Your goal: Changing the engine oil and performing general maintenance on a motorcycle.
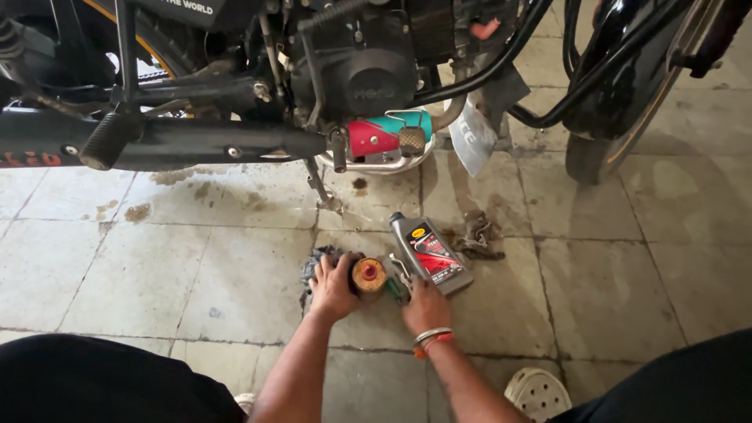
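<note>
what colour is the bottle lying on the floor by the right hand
Grey bottle with a red and black label, beside the right hand; head view.

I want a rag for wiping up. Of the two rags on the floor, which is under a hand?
The dark bluish rag, under the left hand beside the round orange filter. The brown rag lies untouched, right of the grey oil bottle.

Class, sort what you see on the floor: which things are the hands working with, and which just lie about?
In hand: left hand on rag beside round filter; right hand by small tool and oil bottle.
Lying about: dirty cloth, white sandal.
</note>
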